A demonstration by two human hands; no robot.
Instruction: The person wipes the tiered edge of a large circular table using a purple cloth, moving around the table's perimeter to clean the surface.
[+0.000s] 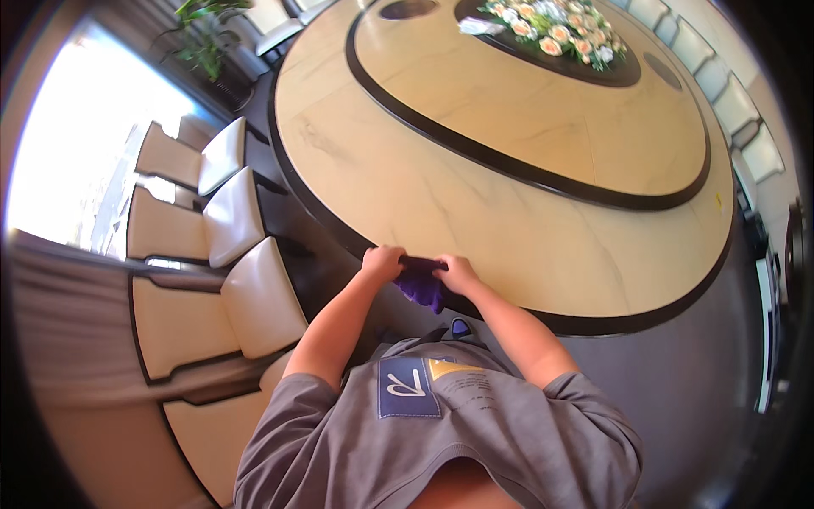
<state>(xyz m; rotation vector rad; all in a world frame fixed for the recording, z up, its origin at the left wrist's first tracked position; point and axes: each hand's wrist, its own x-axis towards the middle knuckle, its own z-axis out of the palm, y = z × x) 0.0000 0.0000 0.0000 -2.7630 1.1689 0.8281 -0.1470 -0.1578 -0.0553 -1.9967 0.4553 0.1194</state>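
purple cloth hangs between left hand and right hand, fingers pinching its top edge along the bench's near rim.

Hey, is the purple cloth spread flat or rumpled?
Rumpled: the purple cloth hangs in uneven folds between the left hand and right hand.

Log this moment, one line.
left hand: grips cloth | right hand: grips cloth | cloth: purple, hangs between hands at near edge of table | flowers: on table
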